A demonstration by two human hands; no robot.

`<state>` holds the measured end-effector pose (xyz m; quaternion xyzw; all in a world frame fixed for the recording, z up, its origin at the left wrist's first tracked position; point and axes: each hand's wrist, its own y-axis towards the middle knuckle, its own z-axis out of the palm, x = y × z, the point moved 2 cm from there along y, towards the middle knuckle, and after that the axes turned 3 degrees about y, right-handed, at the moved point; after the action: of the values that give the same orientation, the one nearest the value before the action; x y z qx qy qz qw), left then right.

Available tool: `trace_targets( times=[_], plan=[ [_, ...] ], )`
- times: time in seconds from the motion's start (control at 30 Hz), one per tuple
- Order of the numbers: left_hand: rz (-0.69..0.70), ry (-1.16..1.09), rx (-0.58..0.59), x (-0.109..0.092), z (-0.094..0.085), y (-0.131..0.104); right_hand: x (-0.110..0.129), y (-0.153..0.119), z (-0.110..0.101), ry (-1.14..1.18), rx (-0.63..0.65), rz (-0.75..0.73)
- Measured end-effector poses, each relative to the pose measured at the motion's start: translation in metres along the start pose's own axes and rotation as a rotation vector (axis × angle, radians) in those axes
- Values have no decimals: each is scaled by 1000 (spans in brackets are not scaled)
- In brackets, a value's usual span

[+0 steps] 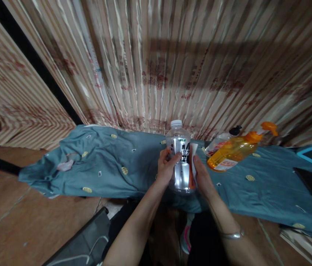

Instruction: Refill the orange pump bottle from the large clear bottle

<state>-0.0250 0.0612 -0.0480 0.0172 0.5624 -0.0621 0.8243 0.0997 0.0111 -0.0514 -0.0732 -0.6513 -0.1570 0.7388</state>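
Between both hands [185, 171], clear bottle [180, 155] held upright.

A home room: patterned curtains [172, 66], cloth-covered table [122, 162], tiled floor [20, 221].

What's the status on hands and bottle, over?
Left hand and right hand both grip clear bottle, white cap on. Orange pump bottle lies just right, apart. Nothing blocking.

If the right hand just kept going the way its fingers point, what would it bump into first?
The right hand points up and slightly left, with its grip already on the clear bottle, so it meets that first. Beyond stands the striped curtain; depth is hard to judge.
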Motion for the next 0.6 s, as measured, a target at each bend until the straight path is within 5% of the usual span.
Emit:
trace_targets(
  times=[0.33,0.6],
  plan=[
    [-19,-92,109,6,13,-21,19,-2,-7,-201,-40,-218],
    [-258,-204,324,15,29,-41,6,39,-38,64,-54,22]
  ],
)
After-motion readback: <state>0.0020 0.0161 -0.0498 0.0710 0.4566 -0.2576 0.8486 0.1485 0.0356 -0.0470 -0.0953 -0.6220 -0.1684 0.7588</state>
